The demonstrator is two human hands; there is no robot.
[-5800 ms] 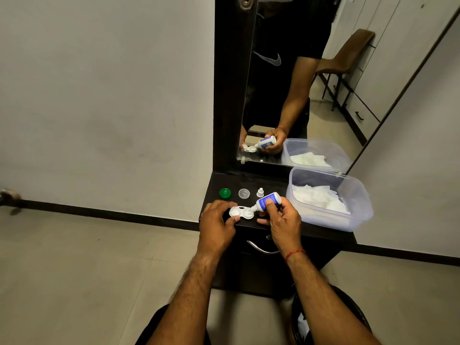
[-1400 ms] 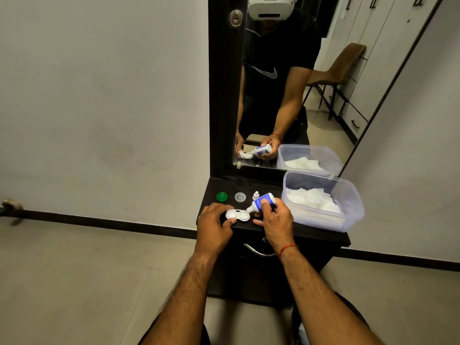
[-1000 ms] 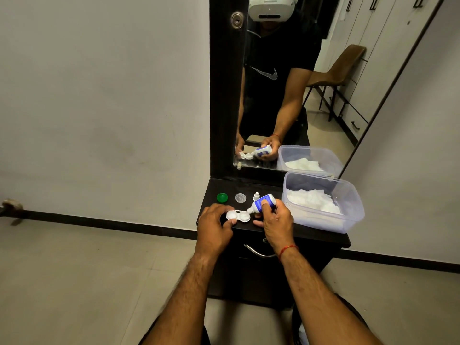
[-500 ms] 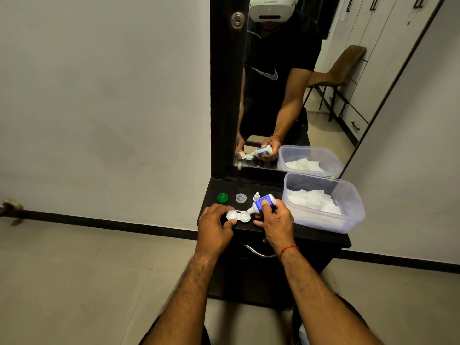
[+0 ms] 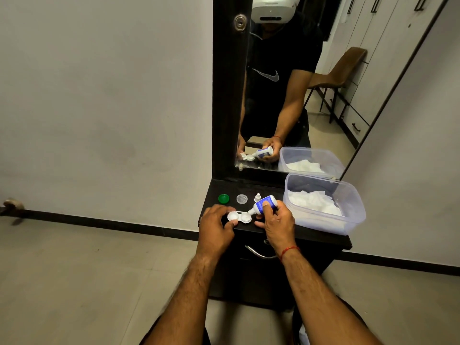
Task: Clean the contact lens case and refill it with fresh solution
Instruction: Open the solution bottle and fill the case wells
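Soft, even indoor light, rather dim, with no hard glare. The grey wall (image 5: pixel 99 95) darkens toward the corners, and the black table (image 5: pixel 249 188) swallows detail. Shadows on the floor (image 5: pixel 74 282) are faint and soft-edged. Wide-angle distortion tilts the skirting (image 5: pixel 99 221) and slants the mirror (image 5: pixel 286 95) edges — focus is fairly sharp throughout.

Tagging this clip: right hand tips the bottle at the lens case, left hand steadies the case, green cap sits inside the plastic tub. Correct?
No: in the head view the green cap lies on the cabinet top, not in the plastic tub. The right hand does tip the bottle at the lens case, steadied by the left hand.
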